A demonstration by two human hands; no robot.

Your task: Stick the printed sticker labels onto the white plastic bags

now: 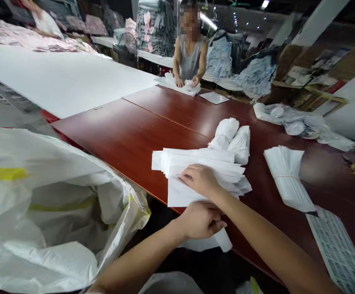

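Touching sheets [195,161] nr table [128,130] edge, R hand [201,179] open; L hand [200,220] grip unclear; room far side.

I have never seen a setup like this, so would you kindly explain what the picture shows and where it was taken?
There is no machine: a person works with two bare hands, filmed by one camera worn on the head, looking forward and down. The right hand rests on a fanned stack of white sheets on the reddish-brown table. The left hand is nearer, by a white strip; its grip is unclear. A banded white bundle lies to the right.
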